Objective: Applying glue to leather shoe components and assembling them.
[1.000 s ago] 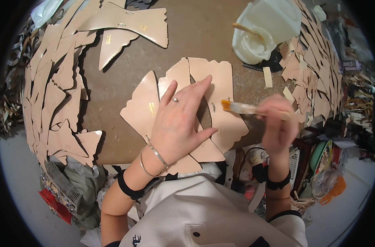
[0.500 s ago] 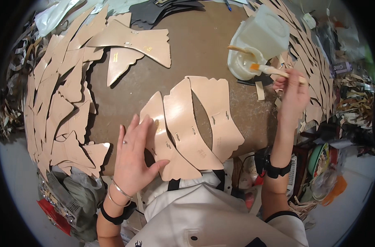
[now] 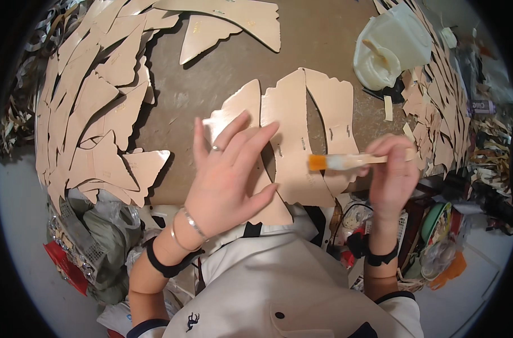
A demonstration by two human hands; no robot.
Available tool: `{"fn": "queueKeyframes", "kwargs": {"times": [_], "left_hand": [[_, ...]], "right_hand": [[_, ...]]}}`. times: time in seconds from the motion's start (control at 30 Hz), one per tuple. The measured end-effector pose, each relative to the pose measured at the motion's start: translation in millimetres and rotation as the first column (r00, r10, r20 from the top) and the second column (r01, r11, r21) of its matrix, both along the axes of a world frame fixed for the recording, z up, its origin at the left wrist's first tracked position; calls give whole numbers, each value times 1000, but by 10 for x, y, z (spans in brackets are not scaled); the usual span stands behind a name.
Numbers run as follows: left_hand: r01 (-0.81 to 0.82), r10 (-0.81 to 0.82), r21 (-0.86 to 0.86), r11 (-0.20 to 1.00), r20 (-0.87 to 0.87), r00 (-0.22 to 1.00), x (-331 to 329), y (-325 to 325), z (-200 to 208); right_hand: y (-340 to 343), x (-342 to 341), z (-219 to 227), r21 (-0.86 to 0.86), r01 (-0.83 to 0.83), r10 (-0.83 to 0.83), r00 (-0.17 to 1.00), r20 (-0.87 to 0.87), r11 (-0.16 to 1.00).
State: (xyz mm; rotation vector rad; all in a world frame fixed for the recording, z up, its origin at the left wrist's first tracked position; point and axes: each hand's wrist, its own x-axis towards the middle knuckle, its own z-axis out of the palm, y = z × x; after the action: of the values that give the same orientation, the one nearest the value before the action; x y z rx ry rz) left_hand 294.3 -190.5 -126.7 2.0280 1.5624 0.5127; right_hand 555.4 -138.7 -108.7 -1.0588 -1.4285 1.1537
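Several tan, leather-like pieces with scalloped edges and small slits lie side by side on the brown work surface before me. My left hand rests with spread fingers over the left piece, its fingertips reaching the edge of the middle piece. In my right hand is a flat brush, pinched by its pale wooden handle. The brush's orange bristle end points left, over the lower part of the middle piece; whether it touches cannot be seen. The right piece lies partly behind the brush.
A whitish plastic container with a cut opening and a stick in it stands at the back right. Overlapping tan pieces are heaped on the left, more on the right. Two others lie at the far side.
My right hand has brought the brush from the container's opening leftward and nearer, over the middle piece. My left hand has moved right across the left piece. The whole view has shifted.
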Motion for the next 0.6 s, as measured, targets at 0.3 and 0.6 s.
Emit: {"fn": "queueKeyframes", "kwargs": {"times": [0.3, 0.6], "left_hand": [[-89, 77, 86, 992, 132, 988, 119, 90, -193], [-108, 98, 49, 993, 161, 982, 115, 88, -186]], "right_hand": [[0, -428, -187, 213, -248, 148, 905, 398, 945], [60, -135, -33, 330, -150, -36, 868, 495, 932]]}}
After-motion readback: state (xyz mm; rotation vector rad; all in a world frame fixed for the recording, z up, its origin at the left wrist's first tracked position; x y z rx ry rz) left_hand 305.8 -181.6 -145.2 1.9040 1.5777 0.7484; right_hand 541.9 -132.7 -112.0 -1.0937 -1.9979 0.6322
